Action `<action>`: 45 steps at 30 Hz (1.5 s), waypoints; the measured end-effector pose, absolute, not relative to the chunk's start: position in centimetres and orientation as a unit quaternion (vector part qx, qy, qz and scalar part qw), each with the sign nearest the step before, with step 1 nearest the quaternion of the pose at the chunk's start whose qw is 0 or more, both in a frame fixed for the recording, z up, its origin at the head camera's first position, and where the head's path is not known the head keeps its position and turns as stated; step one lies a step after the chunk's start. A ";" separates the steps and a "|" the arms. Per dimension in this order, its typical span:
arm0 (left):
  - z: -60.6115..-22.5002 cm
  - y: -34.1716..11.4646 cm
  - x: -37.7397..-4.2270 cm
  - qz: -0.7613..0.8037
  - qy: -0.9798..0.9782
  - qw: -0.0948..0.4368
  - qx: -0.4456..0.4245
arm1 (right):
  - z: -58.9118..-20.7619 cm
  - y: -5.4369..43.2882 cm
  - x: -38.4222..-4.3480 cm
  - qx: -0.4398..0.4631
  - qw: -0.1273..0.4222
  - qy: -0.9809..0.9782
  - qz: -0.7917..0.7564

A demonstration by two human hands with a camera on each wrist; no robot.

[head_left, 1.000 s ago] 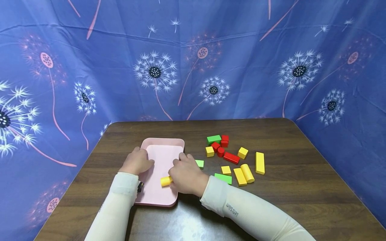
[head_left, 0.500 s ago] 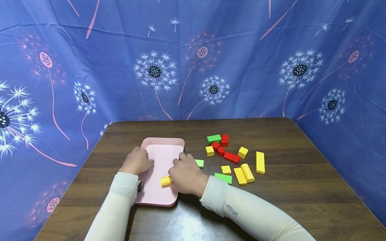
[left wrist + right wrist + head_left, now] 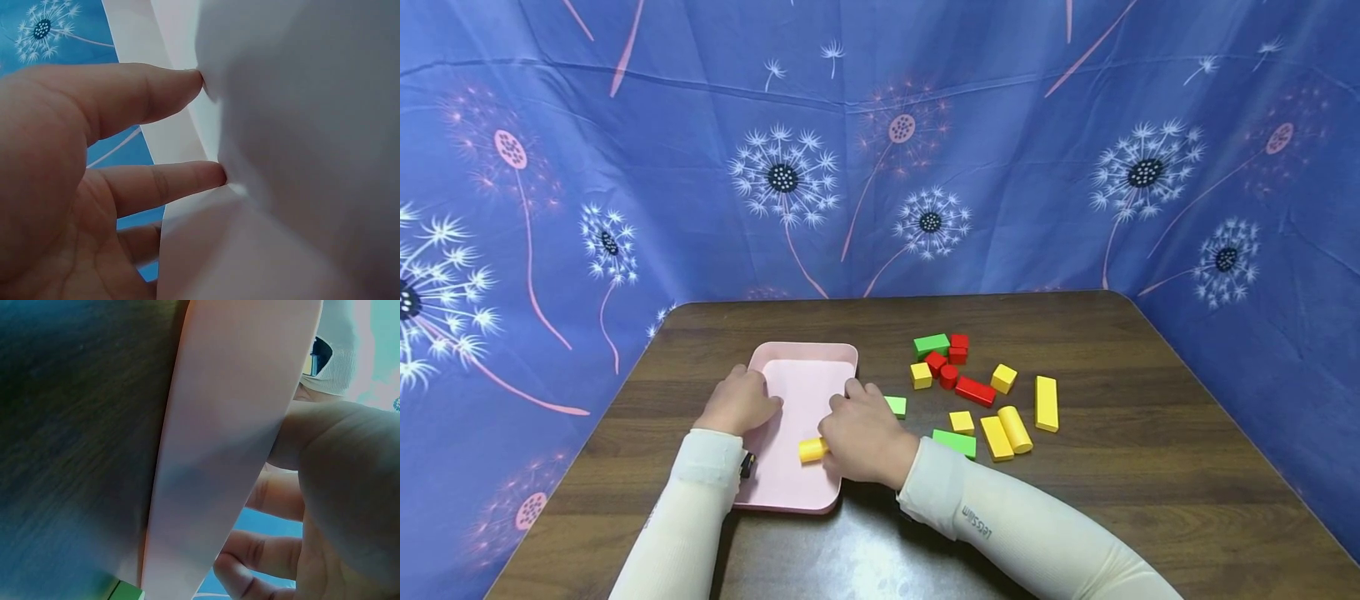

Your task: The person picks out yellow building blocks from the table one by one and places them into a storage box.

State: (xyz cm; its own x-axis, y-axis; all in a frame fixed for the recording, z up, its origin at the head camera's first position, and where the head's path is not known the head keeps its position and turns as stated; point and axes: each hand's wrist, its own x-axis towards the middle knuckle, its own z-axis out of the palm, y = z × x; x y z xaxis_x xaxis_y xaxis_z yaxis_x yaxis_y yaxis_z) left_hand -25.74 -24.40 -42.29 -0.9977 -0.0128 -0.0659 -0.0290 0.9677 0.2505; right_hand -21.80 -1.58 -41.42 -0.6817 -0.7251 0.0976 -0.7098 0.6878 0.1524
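A pale pink tray (image 3: pixel 797 408) sits on the left half of the table. My left hand (image 3: pixel 739 402) grips its left wall; in the left wrist view the thumb and a finger (image 3: pixel 187 178) touch the wall's inner face, while other fingers pass behind it. My right hand (image 3: pixel 867 435) reaches over the tray's right rim and holds a yellow cylinder block (image 3: pixel 811 451), whose end sticks out over the tray floor. In the right wrist view the outer tray wall (image 3: pixel 219 444) stands in front of the curled fingers (image 3: pixel 265 550), and the cylinder is hidden.
Right of the tray lie several wooden blocks: a green block (image 3: pixel 954 443), a smaller green one (image 3: pixel 896 407), a red bar (image 3: pixel 975 391), a yellow cylinder (image 3: pixel 1015 429) and a yellow bar (image 3: pixel 1047 403). A blue patterned cloth (image 3: pixel 880 167) hangs behind the brown table (image 3: pixel 1120 483).
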 end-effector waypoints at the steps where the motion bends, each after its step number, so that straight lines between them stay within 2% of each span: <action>1: -42.3 -24.4 -25.8 0.126 0.991 0.032 -0.010 | -41.4 -1.6 -21.8 0.393 0.076 -0.915 -0.050; 19: -42.6 -24.5 -25.9 0.123 0.992 0.025 -0.012 | -41.3 -1.5 -21.9 0.394 0.067 -0.916 -0.046; 24: -42.5 -24.5 -25.8 0.123 0.992 0.021 -0.010 | -41.7 -1.1 -21.6 0.394 0.095 -0.914 -0.032; 34: -42.6 -24.5 -26.0 0.121 0.992 0.030 -0.019 | -42.0 0.3 -21.4 0.388 0.187 -0.901 0.051; 45: -42.7 -24.4 -26.0 0.119 0.992 0.030 -0.018 | -39.2 2.5 -22.4 0.360 0.165 -0.912 0.107</action>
